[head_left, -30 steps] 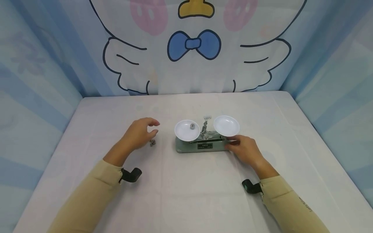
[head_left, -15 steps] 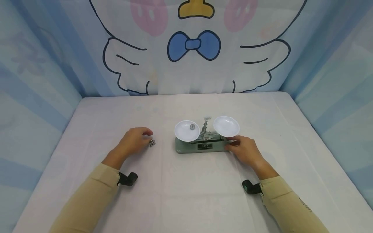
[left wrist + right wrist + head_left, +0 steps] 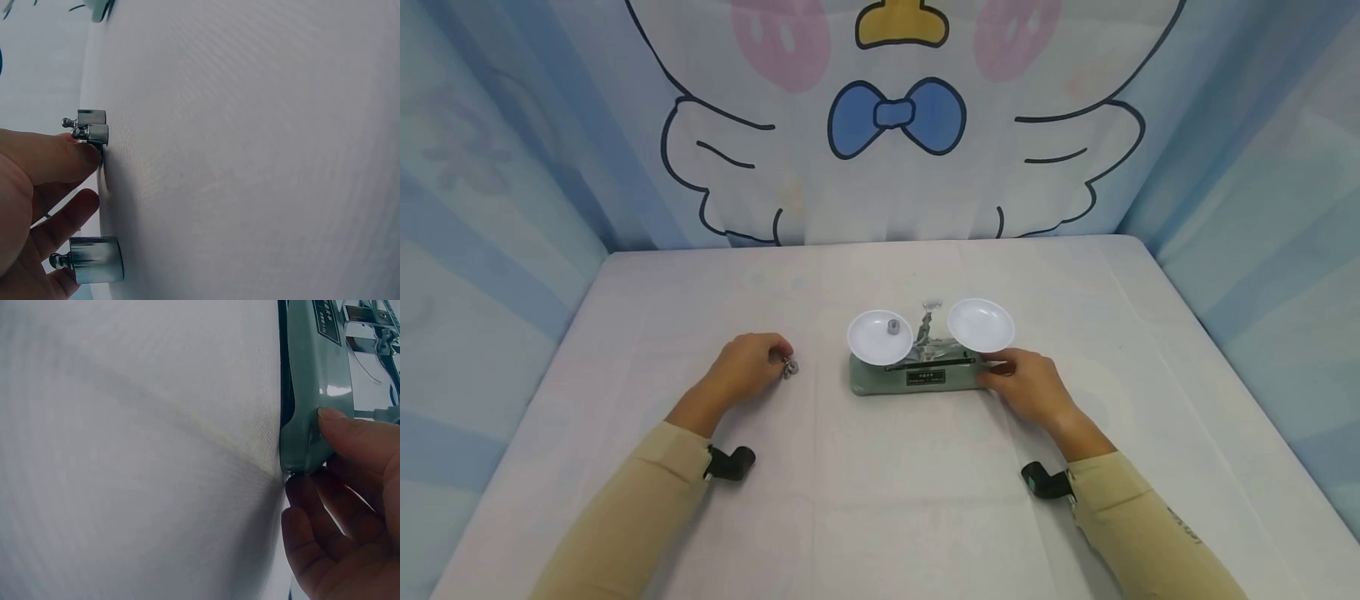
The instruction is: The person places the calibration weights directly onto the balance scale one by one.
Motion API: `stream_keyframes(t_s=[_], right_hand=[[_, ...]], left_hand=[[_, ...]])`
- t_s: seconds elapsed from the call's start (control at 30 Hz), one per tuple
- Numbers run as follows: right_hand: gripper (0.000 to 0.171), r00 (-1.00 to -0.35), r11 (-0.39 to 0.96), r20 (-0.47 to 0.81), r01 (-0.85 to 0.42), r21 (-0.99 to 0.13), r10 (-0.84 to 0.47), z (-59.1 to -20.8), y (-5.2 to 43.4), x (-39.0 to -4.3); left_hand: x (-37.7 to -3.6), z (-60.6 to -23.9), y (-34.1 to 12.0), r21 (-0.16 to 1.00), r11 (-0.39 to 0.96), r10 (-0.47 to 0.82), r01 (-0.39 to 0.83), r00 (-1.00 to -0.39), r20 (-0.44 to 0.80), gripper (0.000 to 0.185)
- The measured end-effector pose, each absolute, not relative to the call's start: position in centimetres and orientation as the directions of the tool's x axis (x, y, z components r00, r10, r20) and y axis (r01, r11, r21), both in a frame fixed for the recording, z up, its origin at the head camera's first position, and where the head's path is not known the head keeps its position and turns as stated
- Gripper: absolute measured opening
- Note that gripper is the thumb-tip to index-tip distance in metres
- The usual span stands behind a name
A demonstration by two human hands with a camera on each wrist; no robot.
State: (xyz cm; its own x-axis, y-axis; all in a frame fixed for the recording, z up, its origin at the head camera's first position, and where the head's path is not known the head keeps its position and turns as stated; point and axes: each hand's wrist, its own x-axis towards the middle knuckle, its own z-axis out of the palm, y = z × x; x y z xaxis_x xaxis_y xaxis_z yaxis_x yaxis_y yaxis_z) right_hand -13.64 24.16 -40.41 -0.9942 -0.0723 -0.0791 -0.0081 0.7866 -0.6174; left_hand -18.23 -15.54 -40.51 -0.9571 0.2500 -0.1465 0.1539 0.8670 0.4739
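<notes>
Balance (image 3: 880, 382), green-based, on the tabletop (image 3: 880, 500). Left pan (image 3: 867, 340), white: I see one metal weight (image 3: 893, 327) in it. Right pan (image 3: 981, 325), white, matching. Small weights (image 3: 92, 117), knobbed, left of the balance: pinched at by thumb and forefinger of the left hand (image 3: 748, 365); how many sit between them I cannot tell. Large weight (image 3: 99, 259), upright, near the other fingers; hidden in my head view. Right hand (image 3: 1030, 385): grips the base's right end, thumb in front, fingertips partly concealed. Label (image 3: 926, 377), lettering too small. Sleeves (image 3: 625, 512), cut off below. Printed curtain (image 3: 898, 192), behind.
</notes>
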Motion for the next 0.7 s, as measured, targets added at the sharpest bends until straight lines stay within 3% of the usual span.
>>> stream_keyframes(t_s=[0.43,0.7], right_hand=[[0.043,-0.994,0.782,-0.084,0.001,-0.623,-0.065,-40.4,24.1,-13.5],[0.045,-0.994,0.784,-0.09,0.002,-0.621,-0.069,-40.5,24.1,-13.5]], left_hand=[[-18.0,-39.2,-15.5,0.468,0.871,0.231,0.149,-0.965,-0.123,0.021],[-18.0,-36.3,-14.1,0.472,0.842,0.315,0.261,-0.948,-0.039,0.022]])
